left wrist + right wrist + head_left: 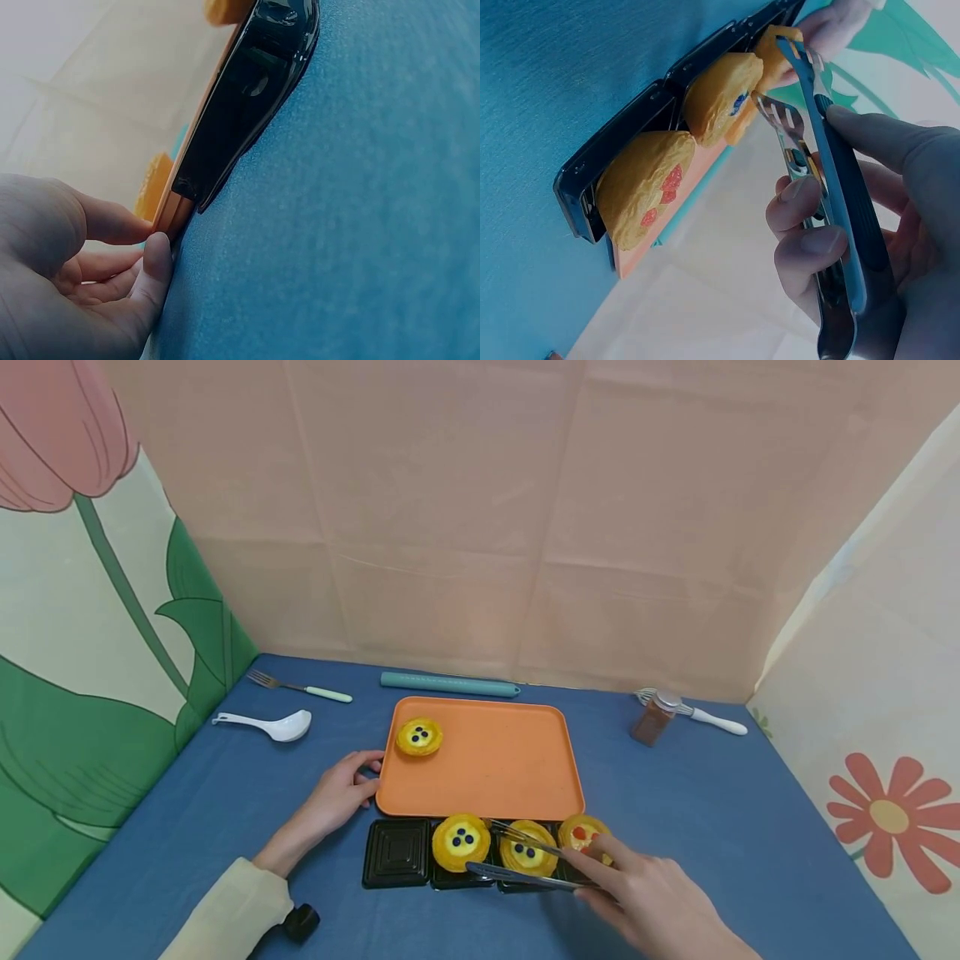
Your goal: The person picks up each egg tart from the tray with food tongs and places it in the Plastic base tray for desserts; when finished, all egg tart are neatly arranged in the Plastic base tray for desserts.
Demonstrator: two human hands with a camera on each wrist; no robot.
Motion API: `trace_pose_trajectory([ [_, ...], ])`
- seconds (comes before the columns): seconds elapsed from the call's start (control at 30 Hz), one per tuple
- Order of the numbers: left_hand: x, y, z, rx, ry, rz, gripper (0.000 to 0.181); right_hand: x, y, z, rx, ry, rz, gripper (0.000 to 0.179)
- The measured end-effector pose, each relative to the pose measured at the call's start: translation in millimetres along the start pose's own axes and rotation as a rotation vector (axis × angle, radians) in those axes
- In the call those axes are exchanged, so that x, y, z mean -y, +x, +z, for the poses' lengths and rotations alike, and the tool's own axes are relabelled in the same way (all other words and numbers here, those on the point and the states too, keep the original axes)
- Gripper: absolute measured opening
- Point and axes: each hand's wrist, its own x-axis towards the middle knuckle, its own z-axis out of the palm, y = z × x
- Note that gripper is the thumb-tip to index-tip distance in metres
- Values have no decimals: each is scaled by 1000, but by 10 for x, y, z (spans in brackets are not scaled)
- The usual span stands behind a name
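Observation:
My left hand (345, 789) pinches the left edge of an orange tray (495, 760) between thumb and fingers, seen closely in the left wrist view. On the tray's upper left lies an egg tart with blueberries (419, 737). My right hand (652, 893) grips metal tongs (840, 187). Their spread arms reach over a blueberry tart (528, 850), with the tips beside another blueberry tart (461, 843); contact cannot be told. Both sit in a black compartment box (397, 853), along with a tart topped with red fruit (581, 833), partly hidden by my right hand. The leftmost compartment shows its bare bottom.
A fork (326, 694) and a white spoon (288, 727) lie at the left. Behind the tray is a teal stick (450, 684). A brown-filled jar (654, 720) stands in front of a whisk (716, 721) at the right.

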Motion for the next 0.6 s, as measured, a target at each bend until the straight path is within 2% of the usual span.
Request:
trace_pose_trajectory([
  [0.27,-5,-4,-2,-2,2,-5,46,-5,-16,-11,6,33,23,40],
  [0.47,-13,-12,-6,6,2,-1,46,-18,-20,-19,-44,29,27,39],
  [0.6,-24,-23,-8,4,0,2,46,-25,-10,-32,-60,37,59,41],
])
